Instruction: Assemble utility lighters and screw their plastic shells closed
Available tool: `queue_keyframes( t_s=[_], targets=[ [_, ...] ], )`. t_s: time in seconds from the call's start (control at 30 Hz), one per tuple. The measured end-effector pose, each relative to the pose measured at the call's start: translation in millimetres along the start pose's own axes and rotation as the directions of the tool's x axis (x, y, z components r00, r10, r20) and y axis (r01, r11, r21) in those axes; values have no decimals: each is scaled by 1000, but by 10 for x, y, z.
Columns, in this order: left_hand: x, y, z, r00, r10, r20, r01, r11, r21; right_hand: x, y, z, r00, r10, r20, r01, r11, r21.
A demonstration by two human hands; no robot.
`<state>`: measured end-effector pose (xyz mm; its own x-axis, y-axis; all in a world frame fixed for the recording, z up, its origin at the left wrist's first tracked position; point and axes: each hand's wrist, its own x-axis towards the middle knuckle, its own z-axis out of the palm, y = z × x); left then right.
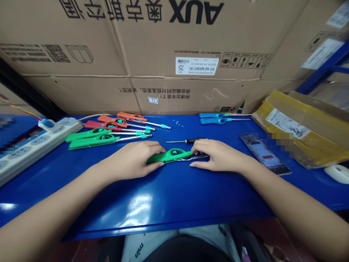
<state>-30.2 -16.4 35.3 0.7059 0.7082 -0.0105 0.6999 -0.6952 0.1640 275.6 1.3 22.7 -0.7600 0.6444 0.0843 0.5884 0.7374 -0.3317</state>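
A green long-nosed lighter [170,156] lies across the blue table between my hands, its handle to the left and a thin white wire showing along its lower edge. My left hand [137,157] grips the handle end between thumb and fingers. At the other end, my right hand [215,154] has its fingers closed round the front, where the dark metal tube is partly hidden. A screwdriver [192,140] with a black handle lies just behind, its handle end partly covered by my right hand.
Several green, red and orange lighters [92,142] lie at the back left beside a white power strip [40,145]. Two blue lighters [214,120] lie at the back right. A phone [264,154], a taped carton [302,127] and a white mouse [338,173] occupy the right. Large cardboard [152,43] stands behind.
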Motion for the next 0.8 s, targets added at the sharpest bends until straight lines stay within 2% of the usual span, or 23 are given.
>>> queue_keyframes(
  t_s=[0.13, 0.33, 0.47, 0.6, 0.73, 0.8],
  targets=[
    [41, 39, 45, 1000, -18, -10, 17, 994, -109, -17, -29, -9, 996, 89, 0, -89, 996, -18],
    [70, 108, 87, 998, -17, -56, 5, 977, -215, -22, 0, -60, 990, 143, 16, -142, 989, -48],
    [92, 62, 111, 988, -64, -143, 26, 966, -256, -31, 26, -68, 995, 90, 48, -88, 995, -48],
    [138, -53, 205, 969, -129, -212, 64, 955, -288, -47, 59, -60, 1000, 2, -2, -2, 1000, -16],
    [165, -85, 273, 938, -63, -342, -7, 980, -201, -25, 53, -23, 999, -33, -19, 33, 999, 2],
    [160, -51, 257, 933, -23, -358, -38, 986, -162, -11, 42, -6, 999, -49, 3, 49, 999, 12]
  ],
)
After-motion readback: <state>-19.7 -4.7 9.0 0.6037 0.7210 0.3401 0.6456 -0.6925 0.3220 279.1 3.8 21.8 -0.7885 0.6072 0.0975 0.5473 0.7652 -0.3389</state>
